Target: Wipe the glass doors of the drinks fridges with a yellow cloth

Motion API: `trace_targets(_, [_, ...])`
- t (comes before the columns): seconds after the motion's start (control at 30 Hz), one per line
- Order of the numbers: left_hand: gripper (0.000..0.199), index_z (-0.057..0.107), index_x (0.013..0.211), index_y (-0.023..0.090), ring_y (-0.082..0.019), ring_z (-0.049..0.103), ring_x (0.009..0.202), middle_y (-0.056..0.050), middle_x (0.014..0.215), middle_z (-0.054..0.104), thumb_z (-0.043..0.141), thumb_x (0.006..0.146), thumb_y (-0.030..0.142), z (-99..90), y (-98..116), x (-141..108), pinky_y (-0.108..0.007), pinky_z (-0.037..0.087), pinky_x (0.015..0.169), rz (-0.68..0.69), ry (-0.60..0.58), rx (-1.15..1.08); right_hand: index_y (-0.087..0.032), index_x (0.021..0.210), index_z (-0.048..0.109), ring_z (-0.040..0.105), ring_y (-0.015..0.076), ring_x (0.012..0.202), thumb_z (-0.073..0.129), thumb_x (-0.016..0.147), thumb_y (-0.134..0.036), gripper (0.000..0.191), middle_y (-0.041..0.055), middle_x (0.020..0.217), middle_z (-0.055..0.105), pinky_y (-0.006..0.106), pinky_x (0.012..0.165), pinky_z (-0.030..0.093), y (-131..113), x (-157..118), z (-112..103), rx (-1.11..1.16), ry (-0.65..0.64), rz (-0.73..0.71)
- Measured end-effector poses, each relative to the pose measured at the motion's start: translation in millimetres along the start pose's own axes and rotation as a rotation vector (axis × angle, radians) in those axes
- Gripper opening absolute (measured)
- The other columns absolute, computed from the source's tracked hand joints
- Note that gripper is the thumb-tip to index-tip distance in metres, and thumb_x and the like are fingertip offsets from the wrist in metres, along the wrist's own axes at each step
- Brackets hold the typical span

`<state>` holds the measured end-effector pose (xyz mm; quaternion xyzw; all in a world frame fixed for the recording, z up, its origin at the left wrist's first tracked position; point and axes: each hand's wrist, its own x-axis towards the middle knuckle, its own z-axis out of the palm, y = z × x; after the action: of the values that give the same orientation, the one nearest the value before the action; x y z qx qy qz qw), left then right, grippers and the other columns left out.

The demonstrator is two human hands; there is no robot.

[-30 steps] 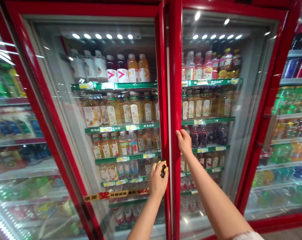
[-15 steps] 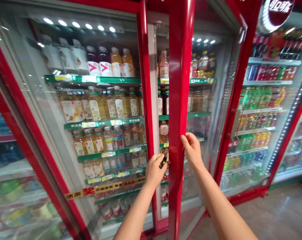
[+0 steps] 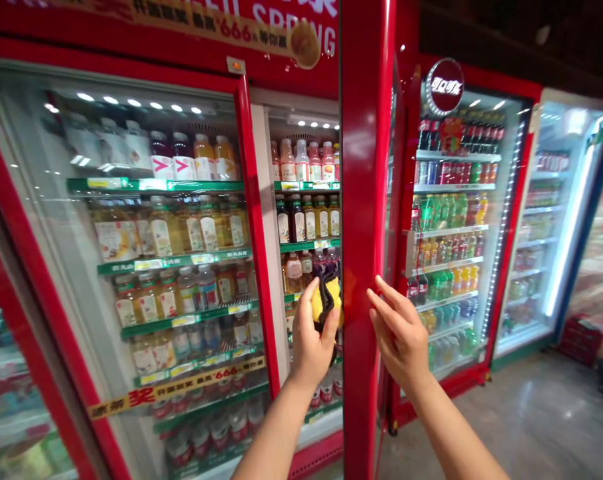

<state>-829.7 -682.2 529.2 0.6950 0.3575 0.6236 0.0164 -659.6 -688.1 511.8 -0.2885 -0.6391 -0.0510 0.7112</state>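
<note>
The left hand (image 3: 314, 347) is clasping a likely soft yellow-and-black bundle (image 3: 333, 293); the right hand (image 3: 406, 337), fingers loosely extended, is touching a heavy-looking red-framed door (image 3: 364, 200) mid-edge.

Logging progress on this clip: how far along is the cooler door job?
Looks done: the red-framed door stands swung open, bottles visible past its edge.
In hand: right hand at the door's edge, contact unclear; left hand holds a black-and-yellow item.
Left: door not closed; neither hand holds a bottle. Whether one is wanted, can't tell.
</note>
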Motion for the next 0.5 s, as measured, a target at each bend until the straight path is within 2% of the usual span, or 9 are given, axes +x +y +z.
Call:
trace_targets(0.1, [0.055, 0.039, 0.153, 0.024, -0.025, 0.044, 0.148, -0.012, 0.159, 0.047, 0.045, 0.104, 0.050, 17.6, 42, 5, -0.042, 0.041, 0.121, 0.031, 0.026, -0.083, -0.041, 0.141, 0.061, 0.038, 0.0349, 0.151, 0.070, 0.089, -0.050, 0.054, 0.0017, 0.160, 0.046, 0.060, 0.123, 0.032, -11, -5, -27, 0.171, -0.173, 0.147])
trace_targets(0.17, [0.059, 0.034, 0.157, 0.027, -0.025, 0.038, 0.152, -0.010, 0.163, 0.041, 0.037, 0.105, 0.055, 29.9, 62, 6, -0.042, 0.037, 0.124, 0.026, -0.029, -0.135, -0.039, 0.143, 0.060, 0.031, 0.0375, 0.154, 0.078, 0.079, -0.059, 0.069, 0.0027, 0.157, 0.050, 0.062, 0.125, 0.025, -19, -4, -39, 0.272, -0.239, 0.189])
trace_targets(0.2, [0.061, 0.033, 0.158, 0.028, -0.024, 0.034, 0.154, -0.009, 0.165, 0.039, 0.032, 0.105, 0.057, 35.4, 69, 5, -0.042, 0.034, 0.126, 0.012, -0.077, -0.155, -0.038, 0.142, 0.061, 0.034, 0.0385, 0.152, 0.080, 0.077, -0.060, 0.072, 0.0039, 0.153, 0.055, 0.062, 0.125, 0.024, -22, -2, -43, 0.310, -0.248, 0.196])
trace_targets(0.3, [0.067, 0.038, 0.158, 0.030, -0.022, 0.028, 0.156, -0.005, 0.163, 0.044, 0.017, 0.104, 0.062, 44.8, 82, 4, -0.042, 0.028, 0.129, -0.010, -0.265, -0.197, -0.036, 0.132, 0.070, 0.056, 0.0370, 0.137, 0.076, 0.083, -0.049, 0.051, 0.0055, 0.138, 0.068, 0.058, 0.120, 0.036, -28, 5, -52, 0.367, -0.169, 0.250])
trace_targets(0.4, [0.075, 0.042, 0.157, 0.029, -0.023, 0.033, 0.154, -0.006, 0.161, 0.047, 0.007, 0.102, 0.064, 43.1, 88, 9, -0.041, 0.033, 0.127, 0.107, -0.406, -0.233, -0.033, 0.124, 0.076, 0.063, 0.0330, 0.129, 0.070, 0.088, -0.032, 0.037, 0.0056, 0.133, 0.071, 0.051, 0.115, 0.045, -30, 10, -60, 0.371, -0.034, 0.292])
trace_targets(0.43, [0.076, 0.042, 0.157, 0.027, -0.024, 0.036, 0.153, -0.007, 0.161, 0.045, 0.004, 0.101, 0.064, 41.2, 89, 13, -0.041, 0.034, 0.126, 0.164, -0.417, -0.236, -0.032, 0.122, 0.076, 0.062, 0.0325, 0.129, 0.069, 0.087, -0.029, 0.036, 0.0056, 0.133, 0.071, 0.050, 0.114, 0.047, -29, 12, -64, 0.364, -0.001, 0.276])
trace_targets(0.5, [0.074, 0.043, 0.156, 0.024, -0.025, 0.038, 0.152, -0.009, 0.164, 0.040, 0.006, 0.103, 0.061, 37.6, 86, 25, -0.043, 0.034, 0.125, 0.260, -0.365, -0.187, -0.032, 0.122, 0.076, 0.063, 0.0316, 0.128, 0.068, 0.087, -0.026, 0.036, 0.0054, 0.133, 0.071, 0.050, 0.112, 0.048, -28, 19, -73, 0.330, 0.060, 0.222])
